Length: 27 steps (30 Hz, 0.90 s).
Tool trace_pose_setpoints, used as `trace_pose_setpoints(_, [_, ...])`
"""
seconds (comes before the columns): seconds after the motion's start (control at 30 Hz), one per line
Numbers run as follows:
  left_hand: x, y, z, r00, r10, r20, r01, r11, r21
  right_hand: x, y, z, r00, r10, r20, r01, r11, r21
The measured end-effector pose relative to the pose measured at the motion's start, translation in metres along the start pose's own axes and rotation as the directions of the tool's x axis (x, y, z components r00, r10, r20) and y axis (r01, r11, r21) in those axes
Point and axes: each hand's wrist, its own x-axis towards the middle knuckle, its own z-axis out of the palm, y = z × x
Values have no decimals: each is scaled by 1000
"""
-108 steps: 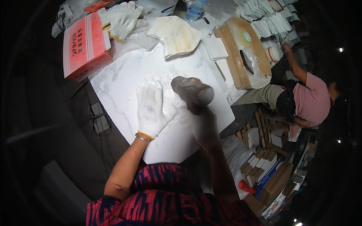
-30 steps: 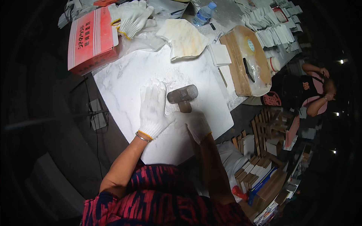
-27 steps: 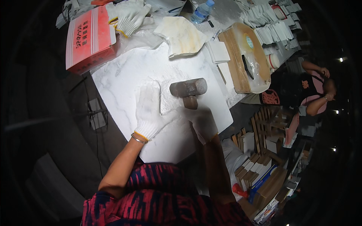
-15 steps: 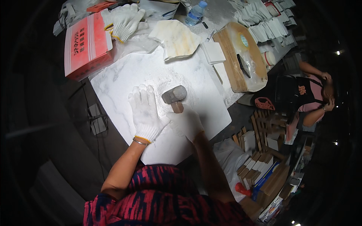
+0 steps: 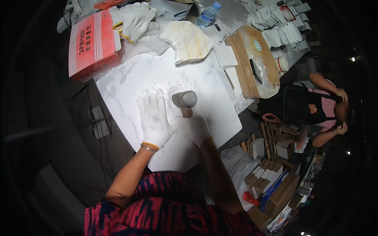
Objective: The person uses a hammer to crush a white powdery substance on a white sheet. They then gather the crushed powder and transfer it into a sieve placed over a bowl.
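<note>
My left hand (image 5: 154, 120), in a white knitted glove with a yellow cuff edge, lies flat on the white marbled slab (image 5: 126, 92) with its fingers stretched out. Beside it my right hand (image 5: 197, 128), gloved too, is closed round the short handle of a hammer (image 5: 184, 99). The hammer's thick grey head is over the slab, right of my left fingertips. White powder and crumbs (image 5: 179, 86) are spread around the head. Whether the head touches the slab I cannot tell.
Beyond the slab are a red box (image 5: 92, 47), spare gloves (image 5: 136, 19), a jagged stone piece (image 5: 188, 41), a water bottle (image 5: 208, 15), white tiles (image 5: 224, 56) and a cardboard box (image 5: 244, 63). Another person (image 5: 319, 106) is at the right, near stacked tile pieces (image 5: 265, 177).
The hammer head has turned slightly and shifted a little right in the picture. The whole view has moved a bit; my left hand stays flat. The other person's arms have shifted.
</note>
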Motion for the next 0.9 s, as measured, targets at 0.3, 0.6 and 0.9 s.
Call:
trace_pose_setpoints(0.3, [2, -3, -9, 997, -44, 64, 48, 997, -64, -9, -17, -19, 970, 106, 217, -210, 812, 545])
trace_pose_setpoints(0.6, [6, 2, -8, 1000, -18, -5, 17, 997, -77, 47, -49, -44, 952, 88, 293, -243, 798, 551])
trace_pose_setpoints(0.9, [-1, -5, 0, 1000, -1, 15, 2, 999, -53, -25, -44, -48, 972, 150, 183, -216, 877, 428])
